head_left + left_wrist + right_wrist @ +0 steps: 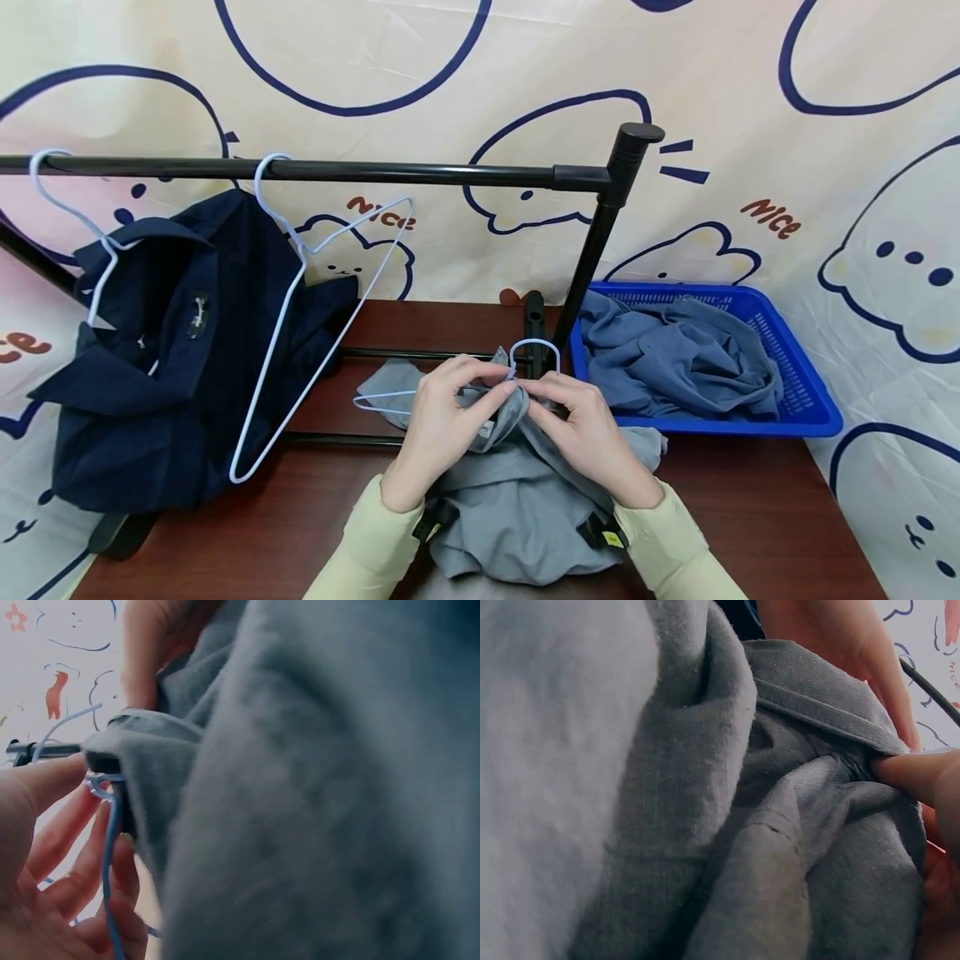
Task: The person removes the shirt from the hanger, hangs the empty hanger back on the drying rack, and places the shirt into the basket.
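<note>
A grey shirt (525, 517) lies bunched on the table around a light-blue hanger (534, 341), whose hook sticks up between the hands. My left hand (448, 417) pinches the shirt's collar edge just beside the base of the hook. In the left wrist view, the hanger's wire (110, 877) runs down across the left fingers (56, 840). From the other side, my right hand (581, 425) pinches the collar cloth between thumb and fingers. Folds of the grey cloth (847, 862) fill much of the right wrist view and hide part of the grip. One hanger end shows past the cloth at left.
Above the table runs a black rail (420, 172) with an upright post (600, 225). From it hang a navy garment (180, 375) on one hanger and a bare light-blue hanger (288, 308). Blue cloth (678, 358) fills a blue basket (806, 400) at right.
</note>
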Tool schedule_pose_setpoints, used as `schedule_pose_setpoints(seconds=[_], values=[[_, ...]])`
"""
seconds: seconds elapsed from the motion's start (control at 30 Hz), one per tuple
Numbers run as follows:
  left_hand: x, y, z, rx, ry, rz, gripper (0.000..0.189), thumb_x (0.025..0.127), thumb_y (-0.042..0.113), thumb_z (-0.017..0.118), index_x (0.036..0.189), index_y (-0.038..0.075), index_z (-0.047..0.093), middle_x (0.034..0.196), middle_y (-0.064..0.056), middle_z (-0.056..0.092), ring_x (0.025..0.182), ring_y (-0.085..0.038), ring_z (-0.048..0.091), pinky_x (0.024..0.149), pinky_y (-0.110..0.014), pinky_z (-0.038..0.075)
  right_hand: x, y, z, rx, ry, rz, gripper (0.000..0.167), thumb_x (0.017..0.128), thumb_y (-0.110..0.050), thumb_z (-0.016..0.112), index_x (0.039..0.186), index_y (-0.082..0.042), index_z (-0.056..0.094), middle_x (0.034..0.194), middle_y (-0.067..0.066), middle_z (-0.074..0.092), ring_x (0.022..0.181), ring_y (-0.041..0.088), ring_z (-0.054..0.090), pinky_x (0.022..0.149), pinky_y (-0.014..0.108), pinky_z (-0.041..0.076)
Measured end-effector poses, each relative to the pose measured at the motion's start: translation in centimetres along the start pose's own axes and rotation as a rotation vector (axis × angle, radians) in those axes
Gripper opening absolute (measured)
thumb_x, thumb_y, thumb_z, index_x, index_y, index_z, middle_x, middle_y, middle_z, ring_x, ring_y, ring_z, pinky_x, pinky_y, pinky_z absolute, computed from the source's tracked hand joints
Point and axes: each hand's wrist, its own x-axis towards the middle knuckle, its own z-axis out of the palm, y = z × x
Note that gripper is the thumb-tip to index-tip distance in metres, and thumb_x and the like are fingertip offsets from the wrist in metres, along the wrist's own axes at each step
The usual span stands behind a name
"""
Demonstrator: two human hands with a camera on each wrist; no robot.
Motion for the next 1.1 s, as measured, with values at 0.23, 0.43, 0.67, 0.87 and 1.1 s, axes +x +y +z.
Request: schedule_pose_setpoints(seconds=[0.23,0.43,0.67,0.87,1.1], values=[[0.4,-0.4,0.4,0.006,0.033,0.032,0.010,0.094,0.023,0.077,0.103,0.018,0.080,0.095,0.012,0.069,0.084,-0.007,0.063,0.064,-0.030,0.052,0.0,0.2,0.1,-0.011,0.011,-0.012,0.028,0.098,-0.004,0.069,0.124,-0.012,0.075,0.099,-0.006,0.070,0.076,0.010,0.058,0.063,0.028,0.047],[0.5,-0.6,0.1,0.018,0.036,0.014,0.011,0.093,0.021,0.078,0.103,0.018,0.080,0.091,0.013,0.068,0.084,-0.006,0.062,0.063,-0.028,0.051,0.1,0.4,0.0,-0.021,0.019,-0.020,0.029,0.096,-0.002,0.071,0.122,-0.013,0.076,0.095,-0.009,0.068,0.072,0.009,0.056,0.060,0.028,0.045],[0.7,-0.7,-0.6,0.050,0.038,-0.006,0.012,0.093,0.023,0.078,0.102,0.017,0.081,0.093,0.012,0.069,0.083,-0.006,0.061,0.059,-0.027,0.050,0.1,0.6,-0.3,-0.013,0.010,-0.011,0.026,0.098,-0.009,0.070,0.123,-0.015,0.076,0.100,-0.004,0.071,0.082,0.010,0.063,0.065,0.028,0.049],[0.9,-1.1,-1.6,0.091,0.068,0.004,0.009,0.093,0.021,0.078,0.099,0.015,0.080,0.091,0.009,0.070,0.079,-0.006,0.063,0.059,-0.027,0.051,-0.1,0.8,-0.5,-0.020,0.023,0.001,0.025,0.097,-0.005,0.070,0.120,-0.014,0.076,0.104,-0.006,0.072,0.091,0.012,0.066,0.072,0.029,0.053],[1.2,-1.8,-2.3,0.122,0.094,0.017,0.007,0.094,0.016,0.077,0.099,0.012,0.080,0.089,0.008,0.071,0.078,-0.007,0.062,0.059,-0.026,0.049,-0.3,1.0,-0.9,-0.051,0.041,0.030,0.026,0.095,-0.004,0.072,0.118,-0.014,0.077,0.102,-0.009,0.071,0.089,0.010,0.065,0.070,0.029,0.053]])
